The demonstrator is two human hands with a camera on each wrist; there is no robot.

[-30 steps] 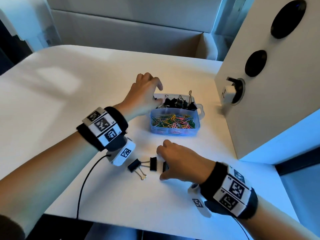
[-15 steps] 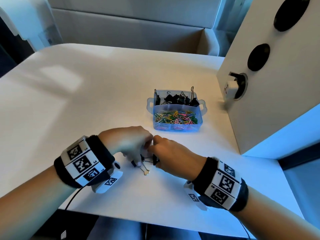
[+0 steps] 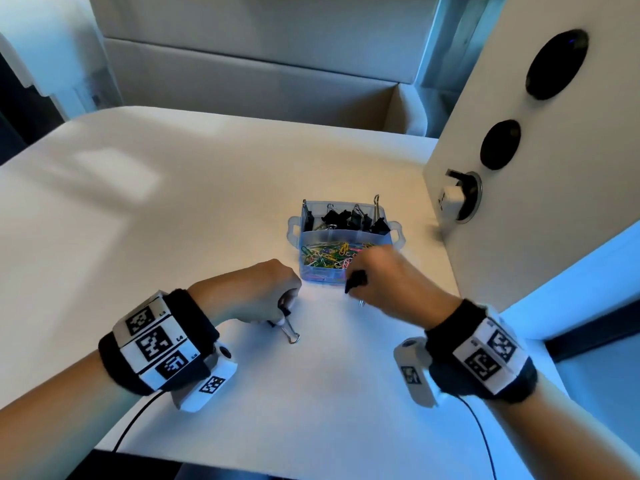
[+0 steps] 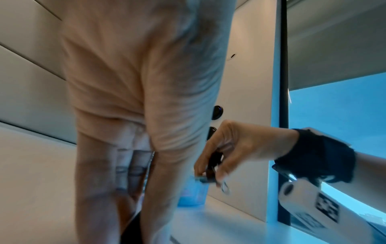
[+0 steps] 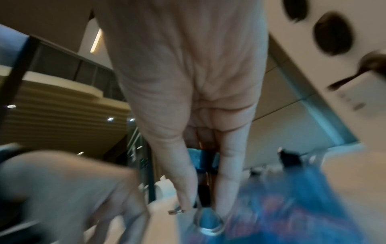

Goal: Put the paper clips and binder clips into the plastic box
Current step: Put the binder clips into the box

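A clear blue plastic box (image 3: pixel 294 230) stands mid-table; its far part holds black binder clips (image 3: pixel 346 218), its near part coloured paper clips (image 3: pixel 323 256). My left hand (image 3: pixel 277 299) pinches a black binder clip (image 3: pixel 287 327) low at the table, its wire handle pointing toward me. My right hand (image 3: pixel 360 282) grips another black binder clip (image 3: pixel 356 280) lifted just in front of the box's near wall. In the left wrist view the right hand (image 4: pixel 211 171) pinches that clip (image 4: pixel 213 165). The right wrist view is blurred; a wire loop (image 5: pixel 208 222) hangs below the fingertips (image 5: pixel 225 206).
A white panel (image 3: pixel 519 168) with round holes and a plugged-in adapter (image 3: pixel 453 199) rises at the table's right edge. The white tabletop (image 3: pixel 173 220) stretches left and back. Cables run off the near edge from both wrists.
The left hand came back from the box to the clips near me. Each hand took one binder clip; the right hand has lifted its clip toward the box, and the hands have drawn apart.
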